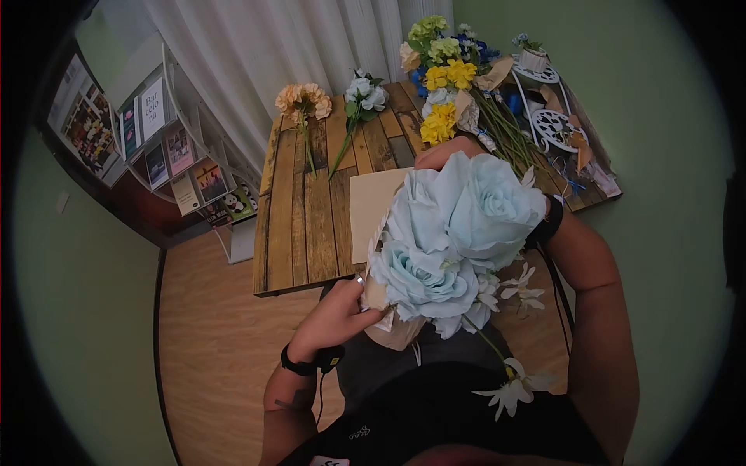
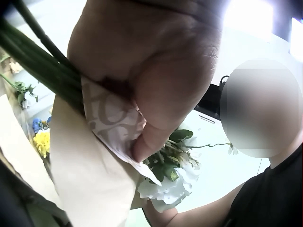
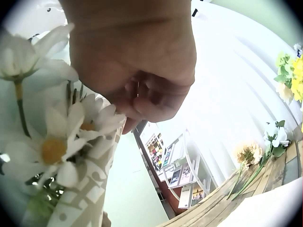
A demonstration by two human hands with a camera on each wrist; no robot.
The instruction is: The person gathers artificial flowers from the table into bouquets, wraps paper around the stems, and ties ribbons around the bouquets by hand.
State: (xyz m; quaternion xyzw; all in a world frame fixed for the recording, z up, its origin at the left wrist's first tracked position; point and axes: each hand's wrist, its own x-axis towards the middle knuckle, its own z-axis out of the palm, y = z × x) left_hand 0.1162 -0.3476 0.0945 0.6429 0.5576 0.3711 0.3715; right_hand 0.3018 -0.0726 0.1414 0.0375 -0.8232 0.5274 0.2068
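Note:
A bouquet of large pale blue roses [image 1: 482, 202] is held over the lap, with white daisies [image 3: 54, 151] among them. Printed wrapping paper [image 3: 87, 194] runs round its side. Down by the green stems [image 2: 42, 61], my left hand [image 1: 334, 314] grips the wrap, its thumb pressing a lettered flap [image 2: 111, 116] against the plain paper. My right hand [image 3: 137, 80] is on the far side of the blooms, fingers curled, pinching the wrap's upper edge. The roses hide most of that hand in the head view. One daisy [image 1: 513, 388] droops toward the black shirt.
A beige paper sheet [image 1: 373, 206] shows beside the bouquet over the wooden table [image 1: 311, 241]. Peach flowers [image 1: 303, 101] and a white-blue stem [image 1: 365, 97] lie at the back. Yellow flowers [image 1: 439, 124] and a white metal stand [image 1: 556, 124] crowd the right end. A magazine rack [image 1: 175, 147] stands left.

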